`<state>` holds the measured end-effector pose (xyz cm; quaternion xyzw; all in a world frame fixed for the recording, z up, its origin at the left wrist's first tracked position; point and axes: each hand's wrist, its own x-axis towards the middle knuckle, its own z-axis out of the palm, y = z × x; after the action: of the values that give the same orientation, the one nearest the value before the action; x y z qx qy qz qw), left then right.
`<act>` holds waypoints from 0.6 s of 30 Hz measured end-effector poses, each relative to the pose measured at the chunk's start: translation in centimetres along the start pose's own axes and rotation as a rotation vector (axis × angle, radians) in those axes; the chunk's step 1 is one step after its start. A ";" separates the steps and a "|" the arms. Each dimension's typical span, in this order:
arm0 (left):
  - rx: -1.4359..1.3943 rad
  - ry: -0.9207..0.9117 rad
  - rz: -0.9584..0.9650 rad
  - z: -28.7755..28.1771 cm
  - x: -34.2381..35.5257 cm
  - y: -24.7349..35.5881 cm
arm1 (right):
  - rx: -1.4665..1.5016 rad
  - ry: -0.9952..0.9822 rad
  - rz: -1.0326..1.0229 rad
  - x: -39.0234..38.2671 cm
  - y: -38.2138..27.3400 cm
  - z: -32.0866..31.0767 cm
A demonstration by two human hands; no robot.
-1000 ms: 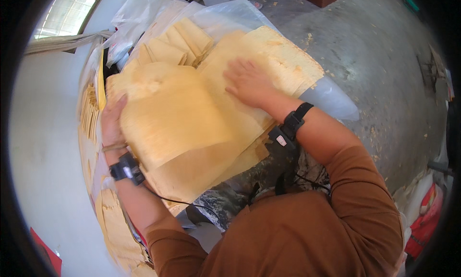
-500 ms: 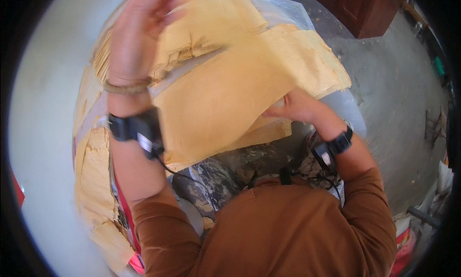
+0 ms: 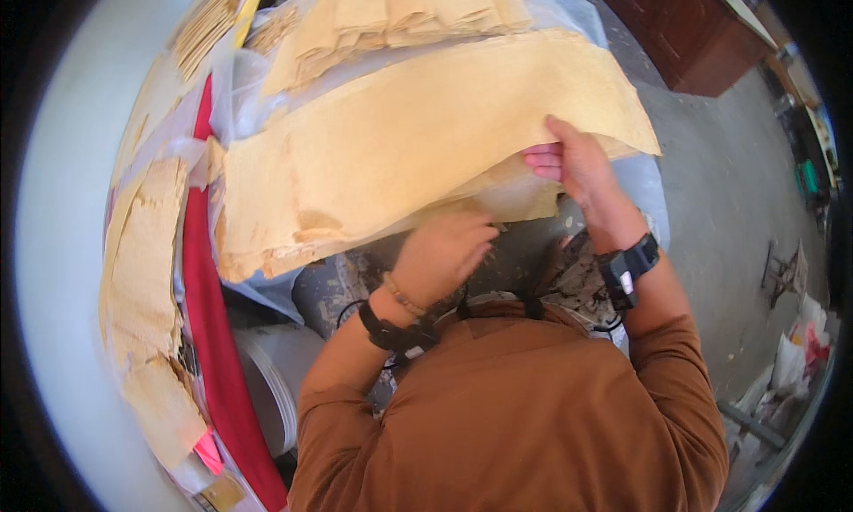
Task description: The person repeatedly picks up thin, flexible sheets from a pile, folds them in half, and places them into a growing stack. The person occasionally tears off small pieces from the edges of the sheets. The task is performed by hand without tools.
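A broad, thin tan sheet [image 3: 418, 112], like veneer or coarse paper, stretches across in front of me over other tan layers. At its near right edge, my right hand [image 3: 577, 161] grips it, thumb on top and fingers curled beneath. My left hand [image 3: 444, 256] hangs just below the sheet's near edge, close to my body and apart from the sheet. Its fingers reach loosely to the right, slightly blurred, with nothing visible in them. The sheet's left end has ragged edges and a darker brown patch.
More tan sheets [image 3: 391, 15] lie stacked on clear plastic at the back. Torn sheets [image 3: 147, 272] line the left side, beside a red strip [image 3: 203, 290]. A white bucket-like container [image 3: 271, 379] stands below it. At the far right is a dark red-brown cabinet [image 3: 680, 41].
My left hand has come down from the upper left to near my body. The sheet, raised and blurred before, now lies flatter. My right hand still holds its edge, slightly further right.
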<state>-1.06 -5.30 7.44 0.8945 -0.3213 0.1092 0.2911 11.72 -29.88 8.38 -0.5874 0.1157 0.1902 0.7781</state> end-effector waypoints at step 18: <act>0.627 0.737 -0.649 -9.8 -13.5 -7.8 | 0.204 0.160 0.087 1.3 2.6 -0.5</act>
<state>-6.57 12.27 6.65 0.8937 0.1394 0.4083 0.1233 11.78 -29.58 5.46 -0.5127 0.2213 0.1636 0.8133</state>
